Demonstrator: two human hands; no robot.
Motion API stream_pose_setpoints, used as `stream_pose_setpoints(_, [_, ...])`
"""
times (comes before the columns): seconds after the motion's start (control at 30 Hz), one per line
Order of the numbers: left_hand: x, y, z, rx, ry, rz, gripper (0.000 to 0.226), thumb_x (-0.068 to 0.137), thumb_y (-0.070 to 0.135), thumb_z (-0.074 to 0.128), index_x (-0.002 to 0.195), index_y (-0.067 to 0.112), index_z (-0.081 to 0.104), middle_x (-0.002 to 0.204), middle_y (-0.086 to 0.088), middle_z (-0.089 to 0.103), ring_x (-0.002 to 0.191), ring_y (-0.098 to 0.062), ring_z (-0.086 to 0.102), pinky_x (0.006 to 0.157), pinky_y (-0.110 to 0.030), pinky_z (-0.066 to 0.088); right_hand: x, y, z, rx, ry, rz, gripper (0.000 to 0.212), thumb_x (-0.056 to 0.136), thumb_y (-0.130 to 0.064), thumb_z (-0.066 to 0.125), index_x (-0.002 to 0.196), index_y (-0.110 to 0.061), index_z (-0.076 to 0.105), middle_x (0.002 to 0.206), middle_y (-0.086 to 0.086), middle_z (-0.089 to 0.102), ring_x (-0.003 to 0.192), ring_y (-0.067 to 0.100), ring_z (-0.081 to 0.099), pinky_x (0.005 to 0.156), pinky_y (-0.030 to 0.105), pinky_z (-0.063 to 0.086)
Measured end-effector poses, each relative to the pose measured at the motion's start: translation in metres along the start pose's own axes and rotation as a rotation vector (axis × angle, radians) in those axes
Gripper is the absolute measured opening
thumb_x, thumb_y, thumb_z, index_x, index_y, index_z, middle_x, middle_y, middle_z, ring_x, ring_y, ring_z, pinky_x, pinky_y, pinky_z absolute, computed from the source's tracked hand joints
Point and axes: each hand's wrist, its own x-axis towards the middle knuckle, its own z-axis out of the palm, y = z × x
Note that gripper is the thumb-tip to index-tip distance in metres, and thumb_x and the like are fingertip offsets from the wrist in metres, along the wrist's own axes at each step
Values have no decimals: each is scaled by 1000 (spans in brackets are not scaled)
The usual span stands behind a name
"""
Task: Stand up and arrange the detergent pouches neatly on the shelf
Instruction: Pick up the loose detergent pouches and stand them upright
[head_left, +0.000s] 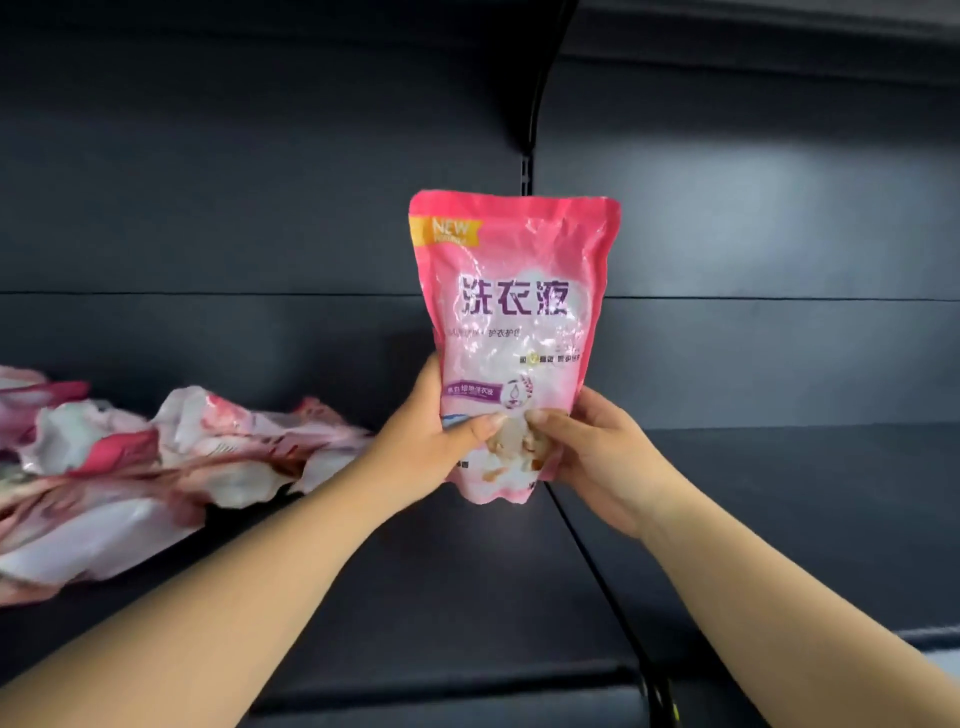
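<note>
A pink detergent pouch (511, 322) with purple lettering and a yellow "NEW" corner is upright above the dark shelf (426, 571), front facing me. My left hand (434, 441) grips its lower left side, thumb across the front. My right hand (592, 452) grips its lower right side, thumb on the front as well. The pouch's bottom edge hangs a little above the shelf board. At the left, several pink and white pouches (130, 467) lie flat in a loose, overlapping heap on the same shelf.
The shelf's dark back panel (260, 208) rises behind the pouch, with a slotted upright post (527, 176) at the centre. A seam (587, 551) splits the shelf board into left and right sections. The shelf's front lip (441, 696) runs along the bottom.
</note>
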Motion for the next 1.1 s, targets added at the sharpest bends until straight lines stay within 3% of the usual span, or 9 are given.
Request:
stream_pose_setpoints(0.1, [27,-21,-2,42,-42,-68,62,87,17,61,133,32,23,108,24,49,93,13,51,72,-2,44,31,12,-4,-70,32,50,19,93,1,47,95,-13,61,79,-1,72,72,18,65,72,38,53])
stream_pose_setpoints(0.2, [30,-45,3,104,-58,-125,56,87,18,60,126,34,24,102,27,47,91,11,51,67,0,41,43,32,-7,-197,40,117,16,93,-1,48,89,-14,58,64,-7,68,56,9,59,57,29,46])
stream_pose_setpoints(0.33, [28,-57,11,294,-78,-144,72,83,28,63,137,22,16,112,10,48,96,-9,53,75,-22,44,45,43,-14,-201,56,152,12,91,0,51,89,-11,56,67,1,64,50,10,57,49,25,43])
stream_pose_setpoints(0.43, [31,-52,7,400,-210,-230,93,74,33,72,139,23,6,99,11,51,86,-8,55,70,-20,46,46,39,-19,-220,32,161,5,88,0,55,91,-4,54,63,7,62,44,16,55,57,36,44])
stream_pose_setpoints(0.67, [31,-57,6,573,-208,-270,92,73,46,70,141,21,13,124,0,51,94,-13,46,79,-27,40,48,36,-21,-336,68,121,8,86,-2,59,90,0,53,66,21,61,55,34,53,68,48,49])
stream_pose_setpoints(0.8, [26,-56,6,631,-214,-252,91,76,50,65,144,25,10,127,1,53,105,-18,55,86,-32,46,46,36,-21,-347,58,156,11,87,-8,60,95,-3,55,70,13,64,62,34,56,73,45,51])
stream_pose_setpoints(0.9, [16,-47,-5,555,-241,-244,70,80,48,60,140,30,28,128,6,56,109,-15,56,94,-33,45,39,34,-24,-450,67,146,23,85,-20,65,102,-8,58,88,7,68,83,29,64,81,35,53])
stream_pose_setpoints(0.97, [7,-38,-22,681,-205,-186,56,85,45,56,135,28,39,133,4,53,109,-16,54,96,-29,40,34,35,-25,-568,144,105,28,83,-29,68,103,-13,57,95,0,67,90,20,64,82,33,52])
stream_pose_setpoints(1.1, [-22,-39,-69,961,-69,-362,59,77,61,51,130,37,41,140,3,43,129,-21,38,106,-37,29,26,34,-18,-731,352,11,33,84,-36,65,106,-22,45,86,-6,53,73,9,52,59,19,41])
